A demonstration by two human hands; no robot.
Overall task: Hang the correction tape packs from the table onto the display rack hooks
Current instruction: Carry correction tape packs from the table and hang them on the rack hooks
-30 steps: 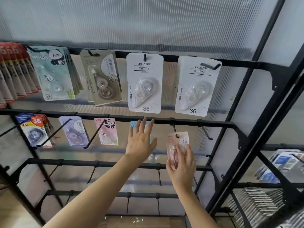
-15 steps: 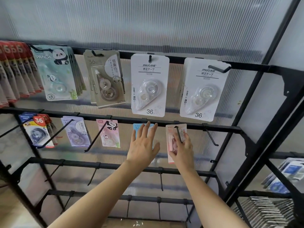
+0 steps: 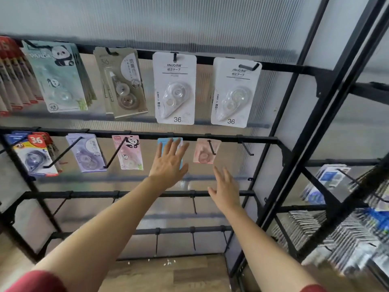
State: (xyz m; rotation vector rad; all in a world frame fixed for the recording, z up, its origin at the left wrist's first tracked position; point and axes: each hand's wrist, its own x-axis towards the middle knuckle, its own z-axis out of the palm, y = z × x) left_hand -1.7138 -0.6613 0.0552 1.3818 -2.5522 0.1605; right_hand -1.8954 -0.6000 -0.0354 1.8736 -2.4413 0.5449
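The pink pack [image 3: 206, 151] hangs on a hook [image 3: 211, 147]. The left hand [image 3: 169, 163] is spread over the blue pack [image 3: 162, 141]. The right hand [image 3: 224, 191] is spread and empty.

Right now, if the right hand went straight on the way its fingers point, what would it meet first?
Probably the pink correction tape pack hanging just above the right hand; depth is unclear.

There is one camera only, on the person's head. It faces the display rack [image 3: 227, 138] from near, and its wide view reaches down to the floor [image 3: 168, 275].
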